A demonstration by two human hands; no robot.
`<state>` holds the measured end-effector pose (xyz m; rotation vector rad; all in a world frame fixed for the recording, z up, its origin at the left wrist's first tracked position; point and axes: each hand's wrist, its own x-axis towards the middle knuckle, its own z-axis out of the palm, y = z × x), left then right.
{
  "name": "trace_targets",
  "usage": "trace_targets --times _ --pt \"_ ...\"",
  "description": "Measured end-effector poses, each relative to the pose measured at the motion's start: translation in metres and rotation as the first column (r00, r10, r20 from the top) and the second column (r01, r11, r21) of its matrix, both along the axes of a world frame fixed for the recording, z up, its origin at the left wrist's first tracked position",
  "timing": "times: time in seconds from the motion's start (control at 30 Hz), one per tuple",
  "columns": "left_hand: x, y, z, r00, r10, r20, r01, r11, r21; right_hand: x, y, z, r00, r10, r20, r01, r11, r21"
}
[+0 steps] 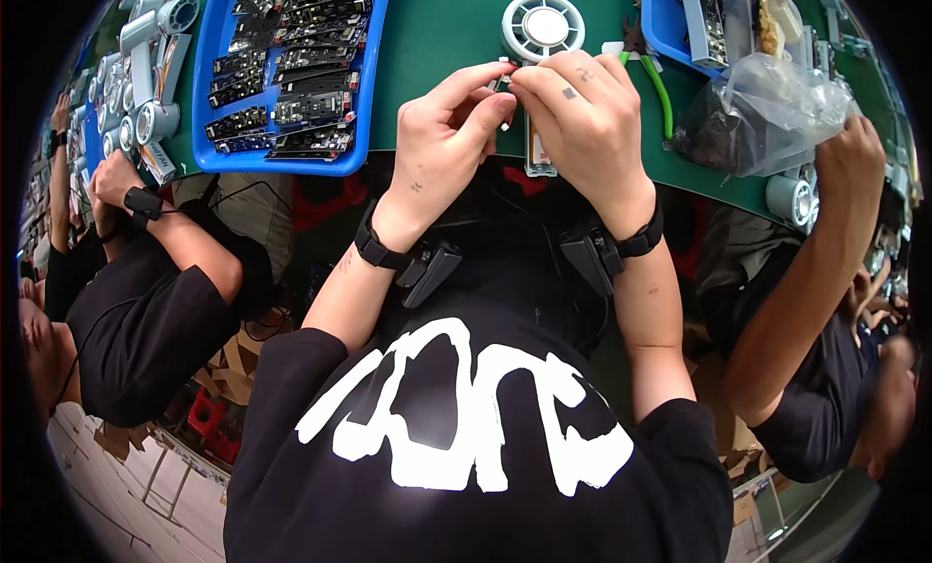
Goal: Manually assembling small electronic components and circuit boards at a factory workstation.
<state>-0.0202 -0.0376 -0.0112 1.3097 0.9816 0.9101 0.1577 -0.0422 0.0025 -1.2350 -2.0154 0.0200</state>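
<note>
A small board (502, 83) is pinched by the left hand's (442, 126) fingertips; beside it, the right hand's (587, 107) are bunched, grip unclear.

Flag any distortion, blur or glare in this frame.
Head view: the green table's near edge bends, corners go black; left hand and right hand look fairly sharp, though the small part at their fingertips is mostly covered; far right, a co-worker's head is smeared; the clear plastic bag shows bright highlights; the fan's white hub looks nearly washed out.
</note>
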Motion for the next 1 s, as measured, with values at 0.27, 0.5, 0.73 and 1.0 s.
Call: trace_targets --times 0.27,0.5,0.73,1.0 --pt "-0.001 0.001 -0.003 0.978 0.084 -0.189 -0.023 0.953 0.304 0.005 0.006 -0.001 0.996 0.076 0.04 -0.077 0.997 0.02" --pt "-0.007 0.006 -0.008 0.989 -0.045 -0.141 0.086 0.951 0.297 0.014 0.011 -0.011 0.983 0.163 -0.083 -0.158 0.986 0.06" --pt "-0.005 0.006 -0.006 0.985 -0.043 -0.169 0.093 0.95 0.299 0.014 0.012 -0.01 0.97 0.168 -0.174 -0.166 0.986 0.027" --pt "0.004 -0.018 0.025 0.977 0.188 -0.099 -0.179 0.979 0.096 -0.009 -0.054 0.016 0.877 -0.205 -0.434 0.111 0.966 -0.233"
